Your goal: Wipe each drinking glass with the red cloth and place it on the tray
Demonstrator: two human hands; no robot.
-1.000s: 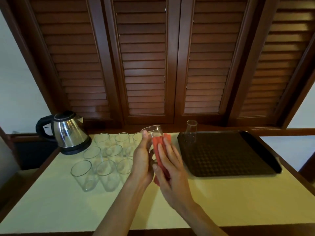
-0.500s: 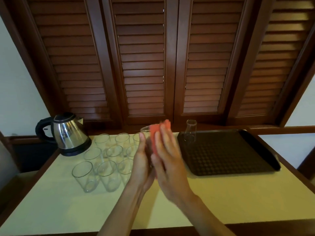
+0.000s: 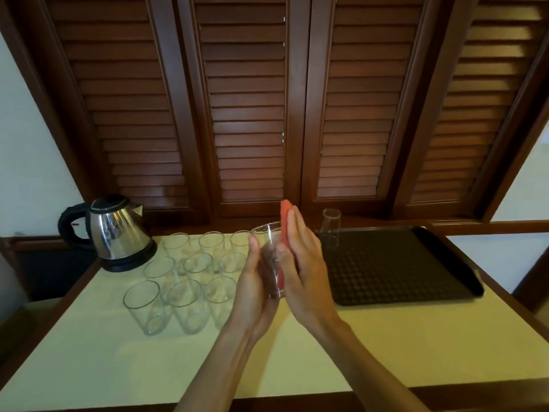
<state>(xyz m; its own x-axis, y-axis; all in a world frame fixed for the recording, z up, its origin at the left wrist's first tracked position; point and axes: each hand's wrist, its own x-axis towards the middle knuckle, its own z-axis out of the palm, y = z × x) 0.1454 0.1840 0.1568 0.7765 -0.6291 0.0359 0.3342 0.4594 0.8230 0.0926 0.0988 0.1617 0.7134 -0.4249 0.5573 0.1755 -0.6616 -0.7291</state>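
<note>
Head view, the only one. Glass [image 3: 269, 257] held upright above the bench [image 3: 371, 346], just left of the tray [image 3: 398, 263], mouth up, long axis near vertical and tipped slightly toward the shutters. Left hand [image 3: 252, 292] cupped round the glass's left side and base, thumb up along the wall, fingers hidden behind it. Right hand [image 3: 303, 272] flat, fingers straight, pressing the red cloth [image 3: 285, 224] against the glass's right wall; cloth sandwiched between palm and glass, its top edge poking above the fingertips. So: glass between the two grips, cloth on the tray side.

Probably still mid-wipe. For placing, tray lies directly right of the glass, right hand nearer to it, yet the holding is done by the left; a carry across to the right needed, past the cloth hand. One glass [image 3: 330, 230] already on the tray's far left corner, seemingly mouth down. Nine unwiped glasses [image 3: 190, 281] clustered left of the tray, between it and the kettle [image 3: 118, 233].
</note>
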